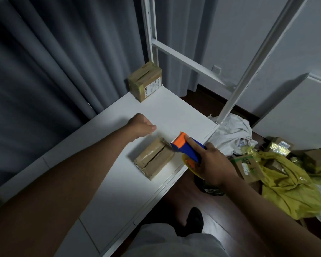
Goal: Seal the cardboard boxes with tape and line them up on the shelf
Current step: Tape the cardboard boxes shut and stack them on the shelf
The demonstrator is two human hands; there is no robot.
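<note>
A: Status — one taped box (145, 81) is standing at the shelf's (107, 164) far corner. A second box (154, 158) is lying near the front edge, its seam showing dark.

B: Hands?

A: Right hand (210, 164) is clamped on the tape gun (185, 147), nose touching the near box's far end. Left hand (142, 127) is hovering just beyond the box, fingers curled, holding nothing.

B: Remaining?

A: Sealing seems unfinished; more boxes (248, 166) are waiting on the floor — bare shelf is lying between the two boxes.
</note>
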